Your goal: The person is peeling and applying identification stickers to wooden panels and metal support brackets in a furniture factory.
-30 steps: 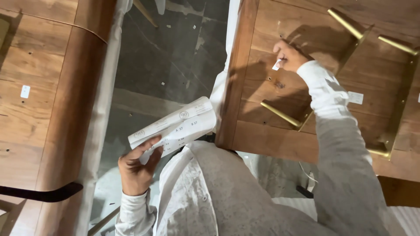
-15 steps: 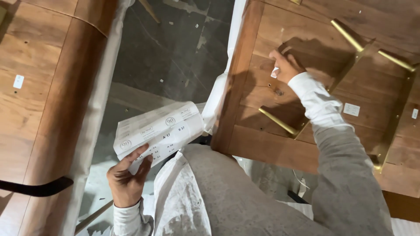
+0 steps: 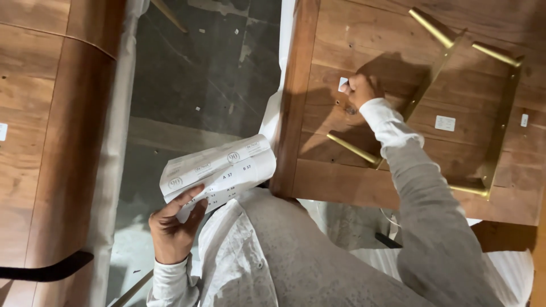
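My left hand (image 3: 170, 230) grips folded white paper sheets (image 3: 219, 169); my right hand (image 3: 361, 91) pinches a small white sticker (image 3: 343, 83) against the smooth wooden panel (image 3: 364, 187).

A single head-worn camera is looking steeply down from above the person's own chest, so the grey-sleeved torso is filling the lower middle of the picture. It is sitting close to the body. The upturned wooden panel (image 3: 364, 176) is serving as the landmark: it is lying ahead and to the right of the lens. Left of that panel a strip of dark stone floor (image 3: 199, 74) is running away from the viewer, and beyond the floor, further left of the panel, a curved wooden piece (image 3: 62, 148) is closing the frame's edge.
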